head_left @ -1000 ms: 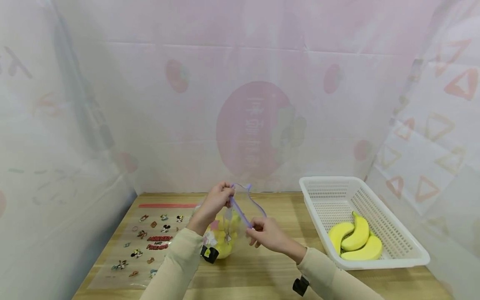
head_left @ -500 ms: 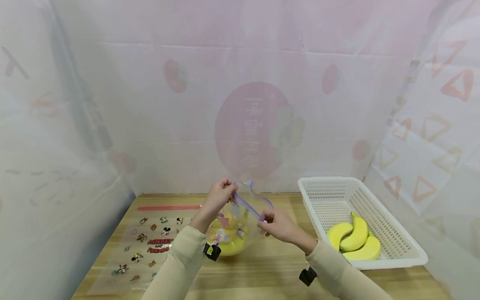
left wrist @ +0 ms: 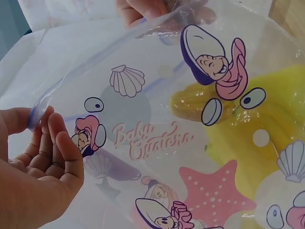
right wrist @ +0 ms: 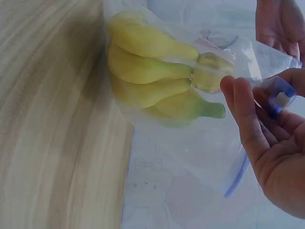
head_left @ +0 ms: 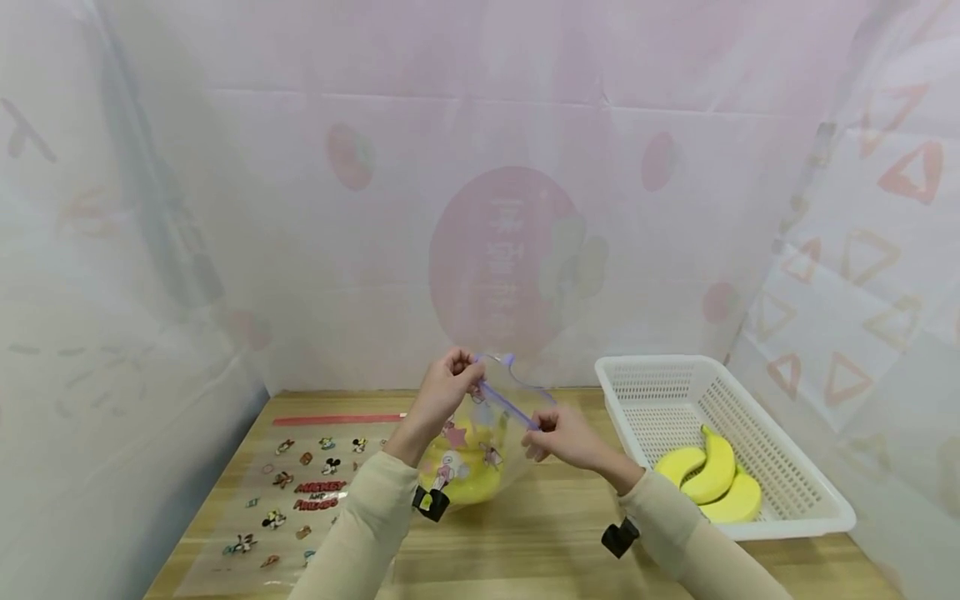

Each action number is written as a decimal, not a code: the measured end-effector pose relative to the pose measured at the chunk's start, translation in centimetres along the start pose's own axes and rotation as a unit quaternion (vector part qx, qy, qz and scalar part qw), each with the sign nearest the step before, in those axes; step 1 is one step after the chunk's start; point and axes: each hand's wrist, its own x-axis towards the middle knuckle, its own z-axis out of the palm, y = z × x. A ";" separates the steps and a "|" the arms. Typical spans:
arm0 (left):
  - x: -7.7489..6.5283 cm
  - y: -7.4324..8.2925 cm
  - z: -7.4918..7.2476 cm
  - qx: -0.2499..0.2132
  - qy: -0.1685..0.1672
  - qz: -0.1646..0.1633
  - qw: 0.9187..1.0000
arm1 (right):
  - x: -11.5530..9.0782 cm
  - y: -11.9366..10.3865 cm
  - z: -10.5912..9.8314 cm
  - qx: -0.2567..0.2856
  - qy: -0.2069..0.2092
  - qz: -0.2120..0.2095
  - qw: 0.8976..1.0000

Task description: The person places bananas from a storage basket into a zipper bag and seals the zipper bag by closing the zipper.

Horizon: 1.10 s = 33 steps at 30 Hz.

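Note:
A clear zip bag [head_left: 517, 450] with purple edges and pink starfish and shell prints hangs between both hands. Inside it sits a bunch of bananas [right wrist: 147, 71], seen through the plastic in the right wrist view. My left hand [head_left: 447, 390] pinches the upper end of the near purple edge. Further down that edge, my right hand [head_left: 566, 437] pinches the corner, where a small white-and-purple piece [right wrist: 282, 98] shows between thumb and fingers. The bag's mouth gapes, its far purple edge curving away from the near one.
On the right stands a white plastic basket [head_left: 810, 467] with several bananas [head_left: 716, 467] inside. A flat clear bag [head_left: 307, 533] with a red strip and cartoon prints lies on the wooden table [head_left: 525, 558] at left. Printed sheets [head_left: 517, 125] enclose the back and sides.
Both hands have shifted right, the left one also slightly up, carrying the bag along. The bananas in it moved right too. Both hands keep hold of the purple edge, and its mouth stays parted.

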 end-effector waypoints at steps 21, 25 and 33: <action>1.1 -1.1 -0.3 0.072 0.037 -0.011 0.997 | 2.0 -0.1 -3.4 -0.090 0.034 0.027 0.995; 1.2 -1.4 -0.7 0.080 0.037 0.002 0.996 | 2.6 0.1 -3.5 -0.106 0.055 0.015 0.993; 1.5 -2.0 -1.4 0.096 0.068 0.011 0.993 | 3.2 0.6 -3.5 -0.139 0.106 -0.007 0.985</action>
